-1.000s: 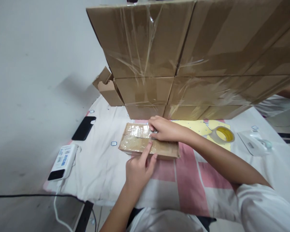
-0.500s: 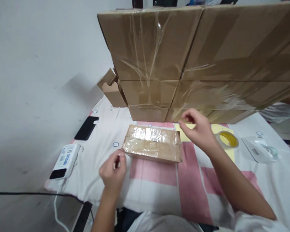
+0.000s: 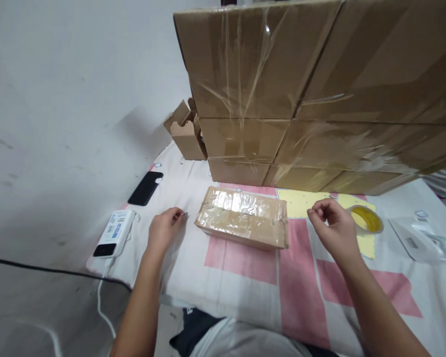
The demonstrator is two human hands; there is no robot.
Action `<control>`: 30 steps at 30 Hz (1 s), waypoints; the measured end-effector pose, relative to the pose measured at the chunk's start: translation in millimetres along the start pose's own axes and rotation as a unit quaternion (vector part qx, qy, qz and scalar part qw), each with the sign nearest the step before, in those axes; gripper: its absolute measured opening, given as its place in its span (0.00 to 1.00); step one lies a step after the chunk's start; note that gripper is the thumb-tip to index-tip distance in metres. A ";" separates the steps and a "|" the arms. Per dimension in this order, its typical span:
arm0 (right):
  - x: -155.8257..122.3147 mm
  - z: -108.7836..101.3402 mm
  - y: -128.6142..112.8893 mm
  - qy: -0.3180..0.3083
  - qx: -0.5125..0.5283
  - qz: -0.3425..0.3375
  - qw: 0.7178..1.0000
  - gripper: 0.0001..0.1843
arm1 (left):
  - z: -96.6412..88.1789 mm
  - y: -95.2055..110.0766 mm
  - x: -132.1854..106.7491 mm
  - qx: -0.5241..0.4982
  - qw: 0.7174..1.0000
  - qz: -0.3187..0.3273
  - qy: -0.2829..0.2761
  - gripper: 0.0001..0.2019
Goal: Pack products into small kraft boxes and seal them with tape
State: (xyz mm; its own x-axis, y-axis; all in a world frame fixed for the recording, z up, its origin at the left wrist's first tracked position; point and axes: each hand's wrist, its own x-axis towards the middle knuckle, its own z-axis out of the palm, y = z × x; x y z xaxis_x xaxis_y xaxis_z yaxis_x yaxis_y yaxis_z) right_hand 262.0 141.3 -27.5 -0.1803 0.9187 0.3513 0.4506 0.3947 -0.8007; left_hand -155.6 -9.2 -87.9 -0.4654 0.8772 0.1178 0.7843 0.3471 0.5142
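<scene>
A small cardboard box [image 3: 245,218] with shiny clear tape over its top lies flat on the cloth-covered table. To its left, apart from it, my left hand [image 3: 164,228] rests low over the cloth with thumb and fingers pinched. A tiny dark bit pokes out at its fingertips, too small to name. On the other side of the box my right hand [image 3: 334,225] hovers with curled fingers and the thumb pressed to them; whatever is in them is hidden. Just beyond that hand lies a roll of tape [image 3: 374,219], partly behind it.
Large wrapped cartons [image 3: 252,64] stand stacked along the back. An open small carton [image 3: 188,136] leans beside them. At left are a black phone-like slab [image 3: 144,188] and a white power bank [image 3: 114,233] with a cable. A clear plastic package [image 3: 419,240] lies at right.
My left hand has moved away from the box's left corner, out to the left. My right hand has drawn back to the right, nearer the tape roll. The camera view has shifted slightly.
</scene>
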 end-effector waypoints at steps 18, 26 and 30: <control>-56.8 54.4 -111.0 -0.305 0.124 -0.133 0.935 0.02 | -16.0 150.5 -107.7 -0.212 0.952 0.222 -0.009 0.09; -58.0 27.6 -88.2 -0.266 0.143 -0.190 0.934 0.05 | -5.2 160.1 -112.0 -0.190 0.951 0.219 -0.104 0.06; -36.3 0.2 -42.1 -0.225 0.153 -0.179 0.946 0.05 | -7.9 134.0 -108.1 -0.163 0.973 0.146 -0.071 0.05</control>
State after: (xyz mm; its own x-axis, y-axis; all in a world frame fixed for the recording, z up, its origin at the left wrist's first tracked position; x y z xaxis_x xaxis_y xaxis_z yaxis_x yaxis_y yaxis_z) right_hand 249.3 91.3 -6.6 -0.6579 0.6118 0.4393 0.0295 0.6037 -0.7966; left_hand -3.4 -60.2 -25.0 -0.1622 0.9678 0.1927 0.6926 -0.0274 0.7208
